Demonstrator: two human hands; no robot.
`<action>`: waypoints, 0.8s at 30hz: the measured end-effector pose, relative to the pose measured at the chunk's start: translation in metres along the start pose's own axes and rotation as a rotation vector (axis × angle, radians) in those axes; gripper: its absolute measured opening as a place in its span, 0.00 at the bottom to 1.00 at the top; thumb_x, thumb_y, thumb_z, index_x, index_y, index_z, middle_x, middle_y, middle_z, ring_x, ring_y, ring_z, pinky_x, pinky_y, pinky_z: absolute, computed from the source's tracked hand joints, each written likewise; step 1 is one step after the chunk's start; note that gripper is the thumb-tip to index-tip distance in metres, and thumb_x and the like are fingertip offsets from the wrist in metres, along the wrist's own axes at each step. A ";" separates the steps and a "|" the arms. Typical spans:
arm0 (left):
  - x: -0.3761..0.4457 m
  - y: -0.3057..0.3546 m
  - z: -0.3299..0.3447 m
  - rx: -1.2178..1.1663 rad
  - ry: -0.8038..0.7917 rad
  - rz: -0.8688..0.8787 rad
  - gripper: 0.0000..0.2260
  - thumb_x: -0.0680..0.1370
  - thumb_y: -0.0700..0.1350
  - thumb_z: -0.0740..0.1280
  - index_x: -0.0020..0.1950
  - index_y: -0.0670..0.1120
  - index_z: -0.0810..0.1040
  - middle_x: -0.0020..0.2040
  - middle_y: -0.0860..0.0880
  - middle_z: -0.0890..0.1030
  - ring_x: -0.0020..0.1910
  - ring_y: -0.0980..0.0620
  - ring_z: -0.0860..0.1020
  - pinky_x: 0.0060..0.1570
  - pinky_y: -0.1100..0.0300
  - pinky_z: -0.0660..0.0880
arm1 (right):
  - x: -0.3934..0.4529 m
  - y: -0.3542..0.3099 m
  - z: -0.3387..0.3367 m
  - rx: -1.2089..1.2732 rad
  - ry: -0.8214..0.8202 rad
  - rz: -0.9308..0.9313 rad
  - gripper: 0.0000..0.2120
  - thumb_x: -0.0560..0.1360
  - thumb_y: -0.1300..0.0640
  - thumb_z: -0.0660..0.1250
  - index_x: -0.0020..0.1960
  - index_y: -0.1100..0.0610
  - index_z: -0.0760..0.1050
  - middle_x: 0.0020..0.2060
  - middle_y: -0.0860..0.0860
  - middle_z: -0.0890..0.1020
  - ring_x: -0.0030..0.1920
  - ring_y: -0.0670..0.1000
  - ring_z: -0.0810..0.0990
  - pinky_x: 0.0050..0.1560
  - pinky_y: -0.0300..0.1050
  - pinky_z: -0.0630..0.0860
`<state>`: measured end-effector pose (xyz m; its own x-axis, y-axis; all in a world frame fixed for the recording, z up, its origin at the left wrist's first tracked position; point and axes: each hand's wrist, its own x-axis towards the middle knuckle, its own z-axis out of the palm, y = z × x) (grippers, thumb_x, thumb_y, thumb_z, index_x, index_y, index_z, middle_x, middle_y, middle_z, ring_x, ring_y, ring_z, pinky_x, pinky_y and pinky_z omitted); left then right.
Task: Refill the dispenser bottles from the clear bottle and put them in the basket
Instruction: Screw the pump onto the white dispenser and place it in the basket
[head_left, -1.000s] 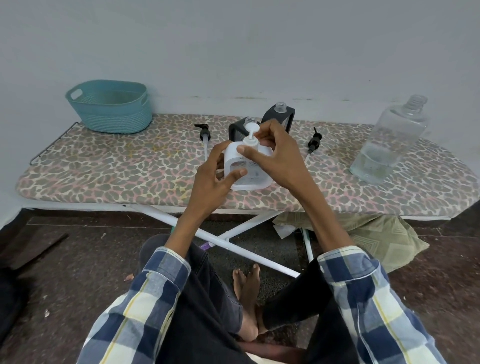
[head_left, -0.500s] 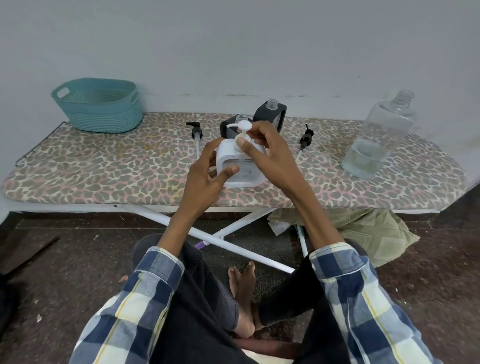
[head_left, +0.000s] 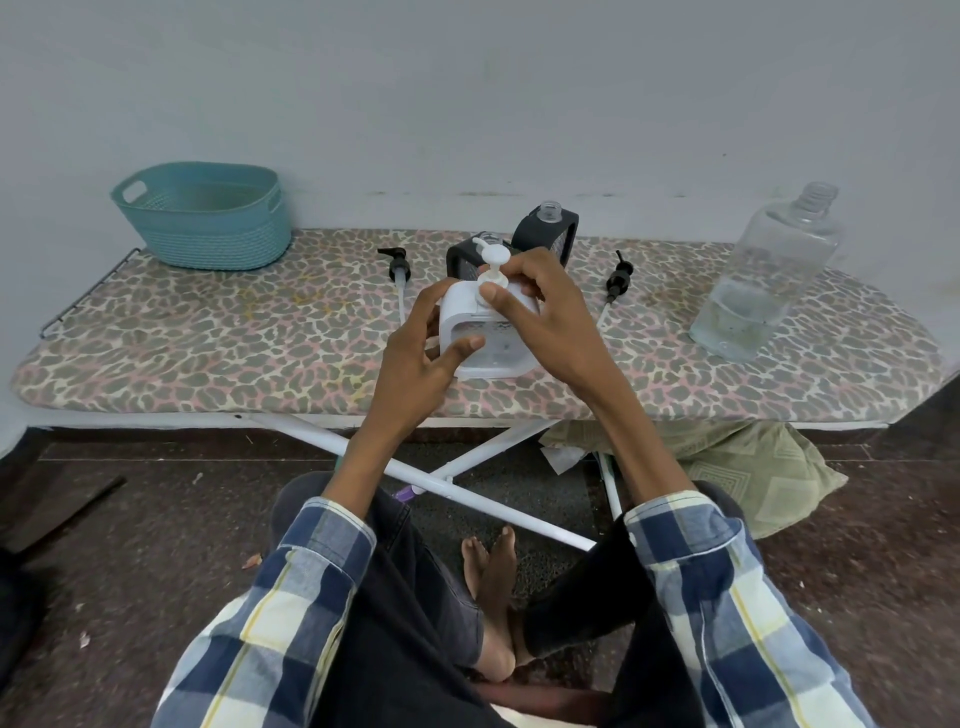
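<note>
A white dispenser bottle (head_left: 496, 353) stands near the front edge of the ironing board (head_left: 208, 343). My left hand (head_left: 421, 358) holds its left side, thumb across the front. My right hand (head_left: 545, 312) pinches the white pump head (head_left: 492, 270) at the bottle's neck. Behind them stand two black dispenser bottles (head_left: 545, 234) with open necks. Their two black pumps, one (head_left: 397, 267) on the left and the other (head_left: 618, 278) on the right, lie loose on the board. The clear bottle (head_left: 769, 275), uncapped and about a third full, stands at the right. The teal basket (head_left: 205, 215) sits at the far left.
The board has a leopard-print cover and white crossed legs (head_left: 431, 478). A wall rises right behind it. A greenish cloth (head_left: 748, 467) lies on the dark floor under the board's right end. My crossed legs and bare feet (head_left: 493, 582) are below the front edge.
Both hands stay on the white bottle and its pump. My right fingers have shifted slightly round the pump collar. The view has shifted a little.
</note>
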<state>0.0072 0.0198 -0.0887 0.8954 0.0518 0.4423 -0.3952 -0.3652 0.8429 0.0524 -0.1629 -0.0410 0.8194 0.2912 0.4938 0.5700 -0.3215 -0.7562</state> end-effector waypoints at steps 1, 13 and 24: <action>0.000 0.000 0.000 -0.001 -0.001 -0.004 0.27 0.83 0.46 0.74 0.80 0.51 0.70 0.65 0.51 0.83 0.63 0.59 0.82 0.54 0.68 0.79 | 0.000 0.001 -0.005 0.011 -0.043 -0.006 0.12 0.83 0.51 0.70 0.61 0.57 0.80 0.55 0.48 0.78 0.55 0.41 0.78 0.56 0.33 0.71; 0.000 0.000 0.002 0.012 0.053 0.010 0.27 0.81 0.43 0.76 0.78 0.48 0.72 0.63 0.51 0.84 0.62 0.61 0.83 0.54 0.68 0.79 | -0.003 -0.002 0.016 -0.033 0.170 0.064 0.13 0.77 0.51 0.76 0.57 0.58 0.83 0.52 0.48 0.80 0.51 0.43 0.80 0.53 0.36 0.75; 0.000 0.002 0.003 0.004 0.050 -0.011 0.26 0.82 0.42 0.75 0.79 0.52 0.73 0.65 0.51 0.84 0.62 0.62 0.82 0.53 0.71 0.78 | 0.008 -0.001 -0.010 -0.076 -0.062 -0.017 0.15 0.80 0.50 0.74 0.64 0.55 0.85 0.46 0.43 0.71 0.46 0.37 0.73 0.47 0.29 0.67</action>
<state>0.0066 0.0162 -0.0879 0.8882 0.1021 0.4479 -0.3845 -0.3681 0.8465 0.0586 -0.1691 -0.0318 0.8056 0.3515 0.4769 0.5886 -0.3825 -0.7122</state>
